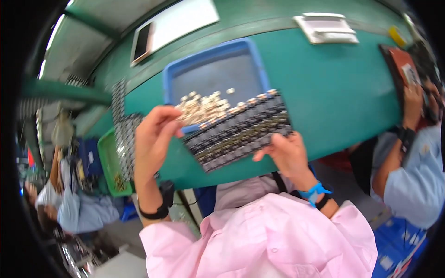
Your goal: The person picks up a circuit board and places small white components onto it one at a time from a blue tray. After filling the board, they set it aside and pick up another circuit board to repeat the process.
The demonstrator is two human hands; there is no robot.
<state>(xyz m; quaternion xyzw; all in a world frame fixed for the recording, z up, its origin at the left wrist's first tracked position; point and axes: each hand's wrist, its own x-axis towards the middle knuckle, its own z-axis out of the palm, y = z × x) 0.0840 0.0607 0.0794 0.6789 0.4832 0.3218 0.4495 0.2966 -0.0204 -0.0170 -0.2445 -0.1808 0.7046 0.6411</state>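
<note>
My right hand (289,155) grips the lower right edge of a dark rectangular panel (238,132) with rows of repeated small units, perhaps a circuit board panel. Small pale pieces line the panel's upper edge. The panel is tilted and covers the near rim of a blue tray (169,85). Inside that tray lies a heap of small whitish pieces (204,106), with one piece apart from the rest. My left hand (155,132) is at the tray's near left corner, thumb and fingertips drawn together beside the heap. Whatever is between those fingertips is too small to make out.
Similar dark panels (125,136) lie stacked at the left, over a green tray (107,160). A phone (143,41) and white sheet (183,21) are at the back. A white holder (327,28) stands back right. Co-workers sit on both sides; one hand (412,99) touches a reddish-brown object.
</note>
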